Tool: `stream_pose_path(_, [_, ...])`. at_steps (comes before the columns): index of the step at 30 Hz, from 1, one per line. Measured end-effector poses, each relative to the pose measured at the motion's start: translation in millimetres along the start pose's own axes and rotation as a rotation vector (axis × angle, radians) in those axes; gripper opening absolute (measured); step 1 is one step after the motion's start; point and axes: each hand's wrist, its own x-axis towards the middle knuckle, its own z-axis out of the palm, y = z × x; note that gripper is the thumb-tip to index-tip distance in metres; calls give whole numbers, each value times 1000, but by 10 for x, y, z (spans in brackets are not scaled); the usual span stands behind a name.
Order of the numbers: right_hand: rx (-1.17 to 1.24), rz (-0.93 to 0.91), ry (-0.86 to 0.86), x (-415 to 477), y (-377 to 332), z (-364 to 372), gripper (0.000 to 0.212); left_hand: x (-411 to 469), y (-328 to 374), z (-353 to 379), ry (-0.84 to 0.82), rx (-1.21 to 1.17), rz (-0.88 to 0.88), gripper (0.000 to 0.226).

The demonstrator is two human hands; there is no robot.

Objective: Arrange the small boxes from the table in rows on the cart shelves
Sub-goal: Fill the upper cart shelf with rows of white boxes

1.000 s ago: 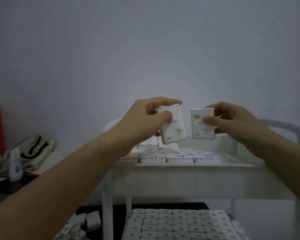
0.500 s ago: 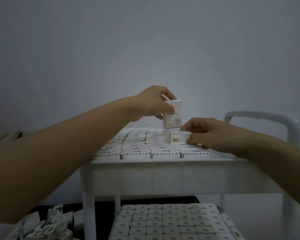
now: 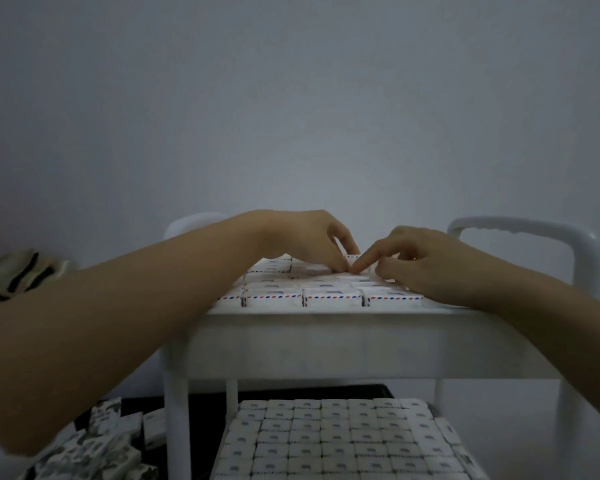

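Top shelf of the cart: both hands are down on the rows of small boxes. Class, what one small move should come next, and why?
Probably lift both hands clear and reach for the loose boxes at lower left. The left hand and right hand meet fingertip to fingertip on a back row of the top shelf, the boxes there lie flat, and the loose ones are not yet shelved.

Cart (image 3: 326, 341) top shelf: box rows (image 3: 329, 299) under left hand (image 3: 302, 244) and right hand (image 3: 426, 261). Lower shelf, below both: full box grid (image 3: 333, 441).
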Motion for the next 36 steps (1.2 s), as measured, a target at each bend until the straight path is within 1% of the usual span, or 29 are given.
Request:
stream_pose_path(3, [87, 12, 52, -2, 24, 10, 33, -19, 8, 0, -24, 25, -24, 15])
stream_pose_path(5, [128, 33, 65, -8, 17, 10, 40, -55, 34, -6, -48, 9, -48, 18])
stream_pose_path(7, [111, 35, 94, -11, -17, 9, 45, -86, 62, -17, -39, -7, -67, 22])
stream_pose_path(9, [27, 0, 168, -23, -116, 13, 46, -111, 102, -18, -7, 6, -60, 24])
stream_pose_path(12, [7, -117, 313, -73, -388, 47, 43, -205, 175, -20, 39, 31, -36, 15])
stream_pose_path(14, [-23, -212, 400, -120, -584, 105, 39, -390, 218, -89, 104, 69, 2, 19])
stream_pose_path(16, [-38, -287, 479, -192, -758, 182, 42, -685, 242, -221, 206, 108, 48, 14])
stream_pose_path(18, [26, -353, 538, -298, -927, 276, 48, -1039, 210, -348, 302, 129, 79, 16])
stream_pose_path(20, [111, -417, 573, -408, -1127, 394, 47, -1407, 87, -431, 428, 150, 113, 21])
stream_pose_path(21, [147, -443, 562, -446, -1240, 471, 44, -1601, 2, -444, 508, 168, 136, 24])
stream_pose_path(23, [218, -476, 473, -494, -1469, 691, 37, -2000, -233, -423, 621, 187, 161, 27])
stream_pose_path(26, [284, -521, 269, -516, -1776, 1182, 33, -2515, -756, -252, 680, 123, 161, 27])
stream_pose_path(28, [294, -506, 130, -481, -1948, 1609, 30, -2759, -1240, -35, 714, 77, 72, 27])
stream_pose_path(30, [286, -400, 13, -355, -2071, 2090, 27, -2926, -1818, 258, 714, 14, -89, 27])
stream_pose_path(32, [277, -223, -132, -121, -2143, 2568, 28, -3051, -2437, 570, 675, -54, -294, 30])
stream_pose_path(33, [263, -139, -190, 19, -2158, 2791, 31, -3100, -2735, 709, 658, -71, -381, 33])
stream_pose_path(34, [242, -66, -223, 171, -2147, 3003, 36, -3141, -3008, 828, 651, -89, -455, 35])
stream_pose_path(36, [202, 79, -225, 452, -2078, 3344, 42, -3190, -3418, 1024, 654, -110, -550, 37])
